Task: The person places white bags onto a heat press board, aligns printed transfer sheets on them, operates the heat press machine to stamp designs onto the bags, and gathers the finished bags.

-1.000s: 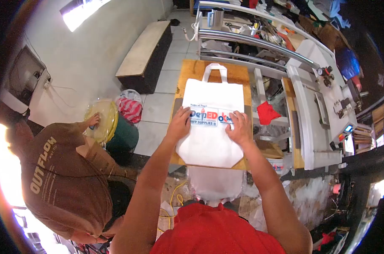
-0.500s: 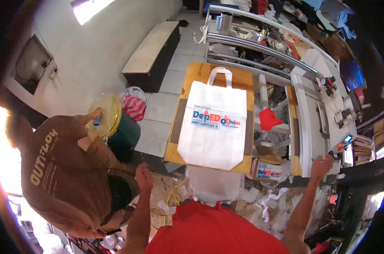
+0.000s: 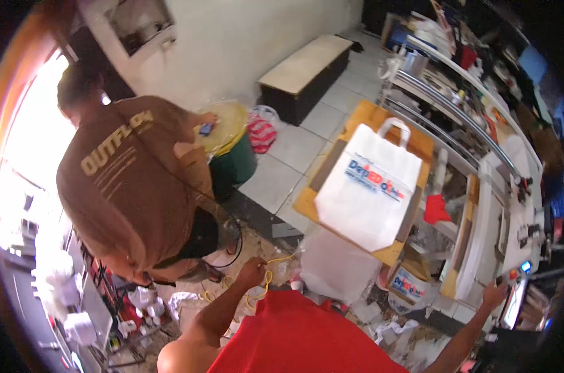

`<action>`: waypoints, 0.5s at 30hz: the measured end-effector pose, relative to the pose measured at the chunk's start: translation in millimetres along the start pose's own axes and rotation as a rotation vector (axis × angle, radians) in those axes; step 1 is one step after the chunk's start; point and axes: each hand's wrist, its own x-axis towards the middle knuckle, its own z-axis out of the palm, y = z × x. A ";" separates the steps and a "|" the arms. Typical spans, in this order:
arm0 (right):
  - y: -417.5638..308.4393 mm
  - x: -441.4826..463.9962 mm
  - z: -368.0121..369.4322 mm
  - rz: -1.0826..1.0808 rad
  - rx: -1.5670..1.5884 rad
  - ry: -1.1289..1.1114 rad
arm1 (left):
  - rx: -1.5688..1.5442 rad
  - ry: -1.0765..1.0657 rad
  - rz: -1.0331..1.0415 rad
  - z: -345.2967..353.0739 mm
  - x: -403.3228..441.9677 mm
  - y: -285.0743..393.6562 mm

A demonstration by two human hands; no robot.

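Observation:
A white tote bag (image 3: 369, 186) with blue and red "DepED" print lies flat on a wooden board (image 3: 361, 114), its handle loop toward the far end. My left hand (image 3: 252, 273) hangs low at left of my red shirt, fingers curled and apparently holding nothing, beside a yellow cord (image 3: 268, 280). My right hand (image 3: 494, 296) is at the front of the white press machine (image 3: 490, 242), just below its lit blue display (image 3: 526, 267). Its fingers are closed at a small dark part there, which I cannot make out clearly.
A co-worker in a brown shirt (image 3: 126, 180) stands at left, one hand over a green bin (image 3: 235, 165). Behind are a low bench (image 3: 304, 65) and a cluttered rack. A red cloth (image 3: 436, 209) and a printed box (image 3: 407, 283) are near the board; scraps litter the floor.
My view has swung left, so the board and bag appear farther right. My right hand has reached the machine's front by the display. The left hand stays low and curled.

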 end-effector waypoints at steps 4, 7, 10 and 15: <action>-17.4 16.2 -28.3 0.132 0.100 -0.204 | -0.045 -0.179 -0.088 11.7 -22.3 -19.1; -12.2 18.2 -27.5 0.052 0.137 -0.172 | 0.035 -0.279 -0.030 28.2 -46.8 -46.7; -23.6 9.0 -22.9 -0.003 0.306 -0.084 | 0.322 -0.390 0.207 56.9 -64.5 -94.2; -87.9 -15.9 -110.4 -0.077 0.171 -0.106 | 0.495 -0.597 0.247 88.5 -80.8 -133.9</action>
